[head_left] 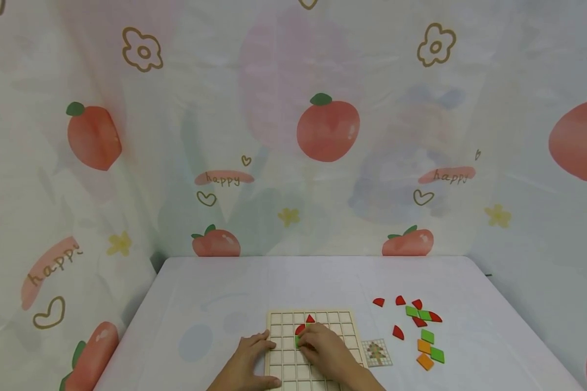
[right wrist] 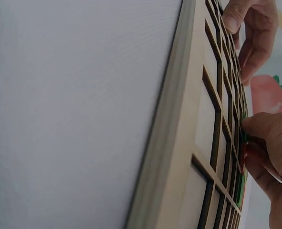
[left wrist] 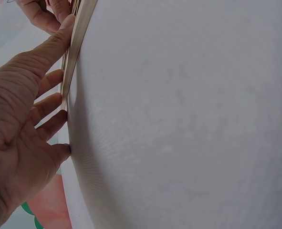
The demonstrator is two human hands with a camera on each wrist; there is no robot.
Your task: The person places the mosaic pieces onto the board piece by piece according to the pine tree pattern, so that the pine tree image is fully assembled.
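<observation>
A pale wooden grid board [head_left: 288, 374] lies on the table. My left hand [head_left: 251, 359] rests along its left edge with fingers fairly straight and spread; the left wrist view shows the fingertips against the board's side [left wrist: 76, 45]. My right hand [head_left: 329, 353] is bent over the upper middle of the grid, its thumb and fingertips pinching a green tile [head_left: 297, 341] at the board's surface. Just beyond are a red quarter-round tile [head_left: 300, 329] and a red triangle [head_left: 310, 319], with another green tile partly covered by the right hand.
Right of the board lies a small pattern card [head_left: 378, 353] with a tree picture. Farther right are scattered loose tiles: several red quarter-rounds [head_left: 398, 332], several green squares [head_left: 437, 355] and two orange squares [head_left: 424, 362]. A printed cloth wall [head_left: 323, 206] stands behind the table.
</observation>
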